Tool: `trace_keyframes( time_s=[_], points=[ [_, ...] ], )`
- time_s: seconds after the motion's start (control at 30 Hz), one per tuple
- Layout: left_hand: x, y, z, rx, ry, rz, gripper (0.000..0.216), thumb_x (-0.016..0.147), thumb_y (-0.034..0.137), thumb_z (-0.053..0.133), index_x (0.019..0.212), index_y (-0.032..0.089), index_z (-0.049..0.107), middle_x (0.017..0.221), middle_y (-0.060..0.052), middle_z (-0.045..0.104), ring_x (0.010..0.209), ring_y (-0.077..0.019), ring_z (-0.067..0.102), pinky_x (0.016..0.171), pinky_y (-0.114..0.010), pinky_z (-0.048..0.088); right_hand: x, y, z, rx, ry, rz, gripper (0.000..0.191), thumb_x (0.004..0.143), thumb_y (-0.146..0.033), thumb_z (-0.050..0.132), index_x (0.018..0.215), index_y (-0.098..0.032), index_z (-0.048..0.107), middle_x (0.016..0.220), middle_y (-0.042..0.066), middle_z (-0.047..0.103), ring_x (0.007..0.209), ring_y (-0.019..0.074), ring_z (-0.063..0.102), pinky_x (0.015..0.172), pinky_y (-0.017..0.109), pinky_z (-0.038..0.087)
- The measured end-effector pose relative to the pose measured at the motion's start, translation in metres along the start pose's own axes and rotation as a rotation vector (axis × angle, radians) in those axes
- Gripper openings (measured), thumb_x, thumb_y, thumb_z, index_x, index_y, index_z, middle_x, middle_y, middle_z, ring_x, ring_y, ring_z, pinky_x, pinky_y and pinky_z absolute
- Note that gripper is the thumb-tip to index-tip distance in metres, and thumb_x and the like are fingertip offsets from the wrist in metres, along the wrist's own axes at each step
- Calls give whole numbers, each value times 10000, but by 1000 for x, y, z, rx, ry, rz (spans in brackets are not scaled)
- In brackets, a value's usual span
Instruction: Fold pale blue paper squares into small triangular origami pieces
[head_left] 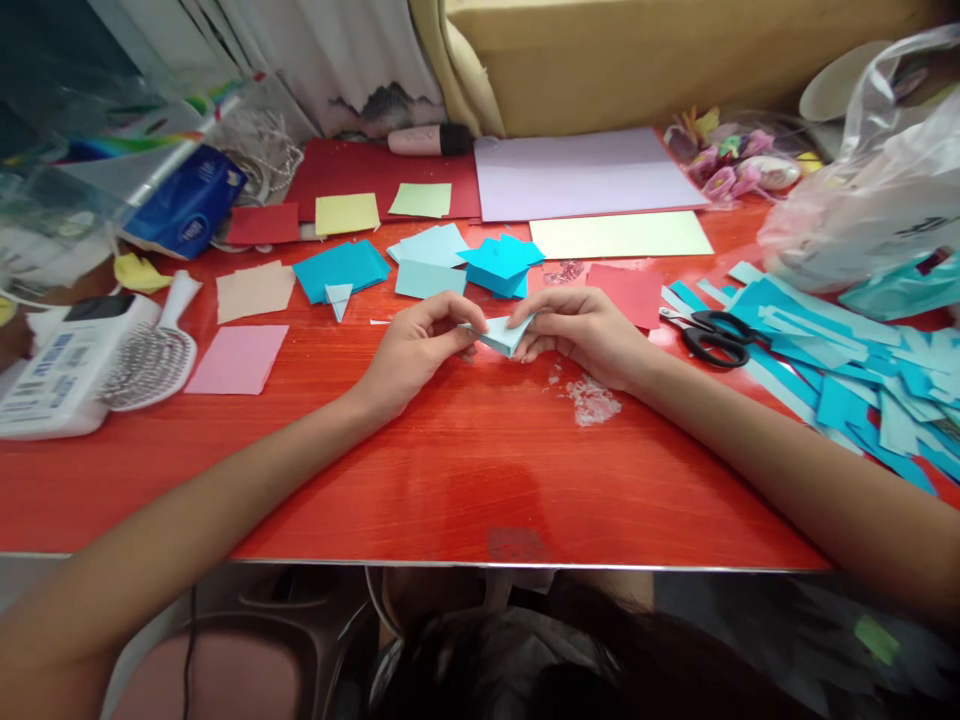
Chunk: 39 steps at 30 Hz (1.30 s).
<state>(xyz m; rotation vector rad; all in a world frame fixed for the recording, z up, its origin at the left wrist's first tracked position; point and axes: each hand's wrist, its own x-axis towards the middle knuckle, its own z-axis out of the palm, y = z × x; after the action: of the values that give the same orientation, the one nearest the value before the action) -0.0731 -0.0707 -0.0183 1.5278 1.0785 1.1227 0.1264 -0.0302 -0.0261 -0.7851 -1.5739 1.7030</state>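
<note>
Both hands meet over the middle of a red table, pinching one small folded piece of light blue paper. My left hand grips its left end with curled fingers. My right hand holds the right end between thumb and fingertips. The paper is just above the tabletop. A small folded light blue triangle lies to the left, beyond my left hand.
Stacks of blue squares lie behind the hands, and coloured squares, including a pink one, lie to the left. Black scissors and a heap of blue strips are at the right. A hairbrush lies left, a plastic bag right.
</note>
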Motion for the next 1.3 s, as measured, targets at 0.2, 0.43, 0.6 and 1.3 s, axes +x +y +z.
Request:
trace_keyframes(
  time_s=[0.2, 0.43, 0.6, 1.3],
  points=[
    [0, 0, -1, 24, 50, 56, 106, 793, 159, 544, 699, 170, 592, 735, -6, 576, 703, -105, 553, 719, -264, 487, 0, 0, 1, 31, 23, 26, 37, 783, -190, 596, 803, -159, 597, 731, 32, 667, 697, 132, 674, 715, 284, 565],
    [-4, 2, 1, 150, 38, 69, 121, 787, 204, 572, 907, 193, 566, 943, -23, 589, 819, -121, 553, 750, -263, 482, -3, -4, 6, -9, -73, -3, 44, 782, -196, 598, 802, -156, 603, 791, 37, 685, 782, 156, 684, 779, 320, 549],
    [-5, 2, 3, 169, 34, 106, 352, 795, 194, 580, 1126, 233, 465, 1000, -39, 586, 903, -137, 575, 755, -257, 485, -7, -5, 13, -193, -236, 6, 65, 802, -191, 602, 803, -168, 541, 772, 7, 642, 775, 124, 656, 731, 273, 528],
    [-12, 2, 5, 428, 52, 199, 210, 864, 203, 530, 1072, 231, 529, 919, -16, 583, 851, -132, 553, 780, -265, 451, -12, -5, 21, -196, -7, -49, 230, 813, -384, 626, 792, -190, 506, 766, 28, 681, 724, 160, 685, 646, 295, 554]
  ],
)
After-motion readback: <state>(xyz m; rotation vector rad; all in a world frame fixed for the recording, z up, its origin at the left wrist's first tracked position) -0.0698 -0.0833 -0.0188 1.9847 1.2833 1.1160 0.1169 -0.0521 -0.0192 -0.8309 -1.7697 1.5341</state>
